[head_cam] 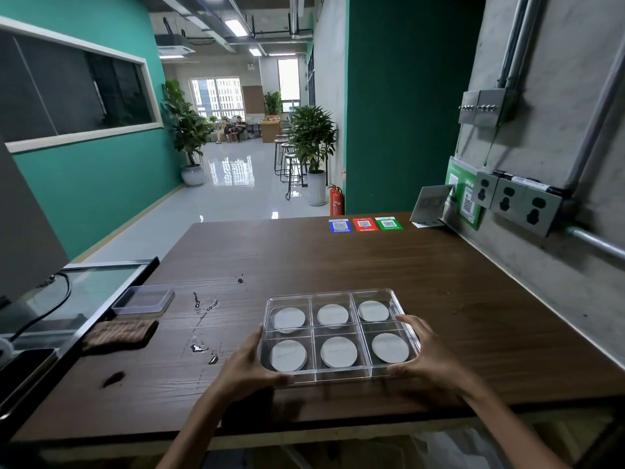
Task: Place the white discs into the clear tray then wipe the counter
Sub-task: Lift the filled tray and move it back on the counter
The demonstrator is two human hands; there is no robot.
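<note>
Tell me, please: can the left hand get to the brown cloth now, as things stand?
Probably yes, but not yet: the left hand grips the clear tray together with the right hand. Once it lets go, the wet counter between it and the brown cloth looks unobstructed.

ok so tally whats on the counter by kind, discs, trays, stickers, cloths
white discs: 6, one per compartment
clear tray: 1, six compartments, held by left hand and right hand
clear lid: 1
brown cloth: 1
QR stickers: 3 (blue, red, green)
total: 12
</note>
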